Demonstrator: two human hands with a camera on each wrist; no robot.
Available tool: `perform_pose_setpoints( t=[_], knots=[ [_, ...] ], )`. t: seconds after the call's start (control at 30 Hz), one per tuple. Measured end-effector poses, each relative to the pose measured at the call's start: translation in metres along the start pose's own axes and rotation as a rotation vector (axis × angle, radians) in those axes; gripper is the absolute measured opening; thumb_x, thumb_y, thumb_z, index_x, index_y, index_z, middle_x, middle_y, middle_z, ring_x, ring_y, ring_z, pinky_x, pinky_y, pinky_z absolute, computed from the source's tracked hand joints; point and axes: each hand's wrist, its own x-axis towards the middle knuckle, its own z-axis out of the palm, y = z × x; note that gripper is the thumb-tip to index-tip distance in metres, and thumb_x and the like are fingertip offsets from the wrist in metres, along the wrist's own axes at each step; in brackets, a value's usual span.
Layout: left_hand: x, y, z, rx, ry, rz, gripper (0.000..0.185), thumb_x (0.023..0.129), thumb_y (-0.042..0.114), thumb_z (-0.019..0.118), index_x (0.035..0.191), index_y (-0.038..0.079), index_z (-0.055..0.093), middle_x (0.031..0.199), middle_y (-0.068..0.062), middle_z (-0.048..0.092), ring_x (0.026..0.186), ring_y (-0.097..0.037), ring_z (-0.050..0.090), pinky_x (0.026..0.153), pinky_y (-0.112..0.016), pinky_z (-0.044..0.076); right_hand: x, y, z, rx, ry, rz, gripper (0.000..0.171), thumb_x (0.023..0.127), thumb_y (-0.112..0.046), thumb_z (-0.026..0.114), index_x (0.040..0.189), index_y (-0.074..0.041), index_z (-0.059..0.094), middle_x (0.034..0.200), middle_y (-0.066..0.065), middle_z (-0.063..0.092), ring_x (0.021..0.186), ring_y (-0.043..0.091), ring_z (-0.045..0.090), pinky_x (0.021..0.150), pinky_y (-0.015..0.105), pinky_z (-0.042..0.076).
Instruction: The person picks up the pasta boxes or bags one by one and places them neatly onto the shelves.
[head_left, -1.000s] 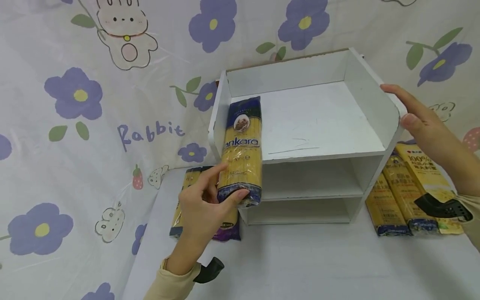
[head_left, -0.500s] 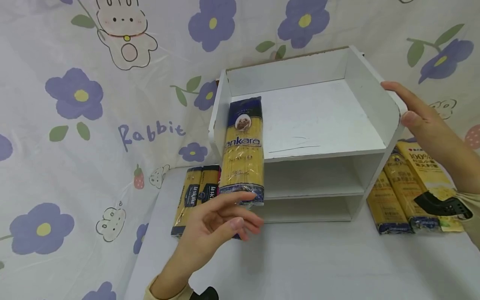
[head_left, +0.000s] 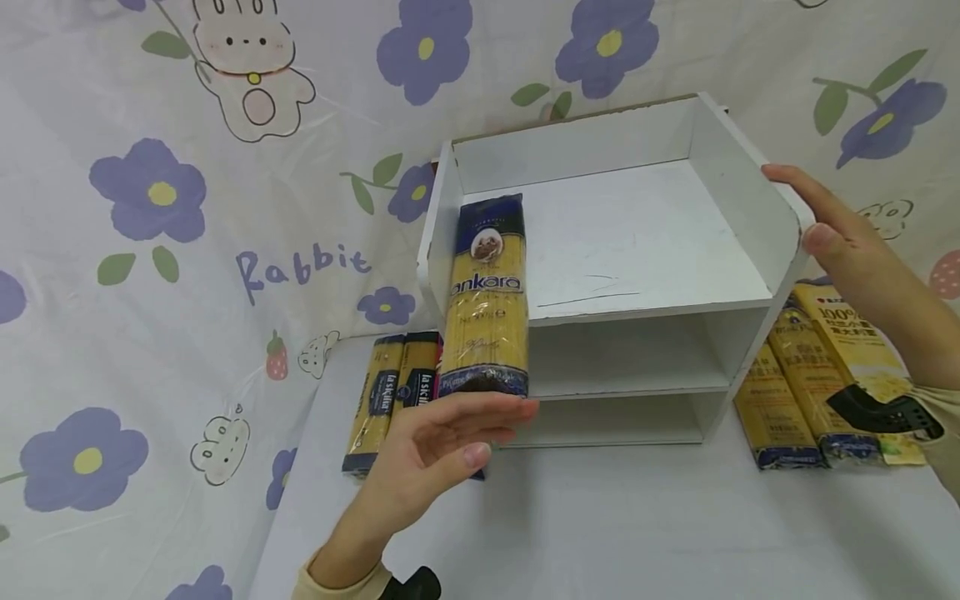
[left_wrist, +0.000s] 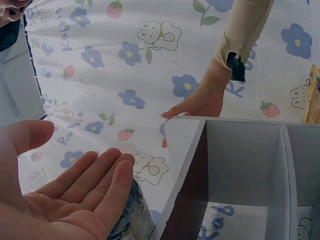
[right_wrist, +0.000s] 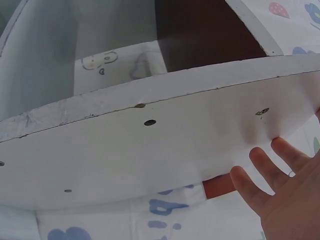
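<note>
A yellow spaghetti pack with dark blue ends and "ankara" lettering lies on the top tier of a white shelf, along its left wall. Its near end sticks out past the front edge. At that end is my left hand, fingers extended together and pressed against the pack's bottom. The left wrist view shows that palm turned up, with the crinkled pack end partly hidden behind the fingers. My right hand rests against the shelf's right side panel, its fingers spread at the outer face.
Two "la sicilia" pasta packs lie left of the shelf; another pack there is mostly hidden. To the right are several yellow packs on the white table. Two lower tiers open forward. A flower-printed cloth hangs behind.
My left hand has let go of the spaghetti pack, dropped lower and straightened its fingers against its near end. The pack slid back slightly. My right hand stays at the shelf's side.
</note>
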Motion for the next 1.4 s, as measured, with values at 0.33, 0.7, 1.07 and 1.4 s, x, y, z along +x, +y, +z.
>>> perform_pose_setpoints(
  t=[0.33, 0.7, 1.07, 1.4],
  knots=[
    [0.008, -0.009, -0.001, 0.054, 0.024, 0.064, 0.039, 0.099, 0.006, 0.055, 0.135, -0.009, 0.051, 0.138, -0.031, 0.055, 0.131, -0.026, 0.058, 0.11, -0.038, 0.047, 0.0, -0.001, 0.001, 0.015, 0.001, -0.002, 0.071, 0.096, -0.051, 0.057, 0.157, -0.03, 0.026, 0.167, -0.008, 0.013, 0.157, 0.02, 0.008, 0.115, 0.069, -0.01],
    [0.024, -0.02, -0.012, 0.113, 0.066, 0.07, 0.049, 0.098, 0.013, 0.058, 0.142, -0.003, 0.046, 0.146, -0.025, 0.05, 0.138, -0.023, 0.051, 0.115, -0.041, 0.041, 0.0, 0.0, 0.001, 0.017, -0.004, -0.005, 0.072, 0.096, -0.052, 0.056, 0.157, -0.03, 0.025, 0.167, -0.007, 0.013, 0.157, 0.02, 0.009, 0.116, 0.068, -0.009],
    [0.027, -0.023, -0.016, 0.099, 0.056, 0.057, 0.053, 0.098, 0.018, 0.059, 0.146, 0.0, 0.042, 0.149, -0.024, 0.047, 0.14, -0.023, 0.048, 0.117, -0.038, 0.04, 0.0, 0.003, -0.002, 0.026, -0.018, -0.028, 0.073, 0.097, -0.053, 0.056, 0.158, -0.028, 0.024, 0.167, -0.005, 0.013, 0.156, 0.022, 0.012, 0.119, 0.065, -0.004],
    [0.017, -0.014, -0.03, 0.04, -0.028, 0.201, 0.042, 0.1, 0.011, 0.054, 0.139, -0.001, 0.05, 0.133, -0.003, 0.065, 0.123, -0.018, 0.063, 0.105, -0.035, 0.052, 0.0, 0.003, 0.0, 0.046, -0.023, -0.034, 0.071, 0.098, -0.05, 0.055, 0.158, -0.027, 0.024, 0.166, -0.003, 0.018, 0.155, 0.02, 0.016, 0.122, 0.061, -0.003]
  ],
)
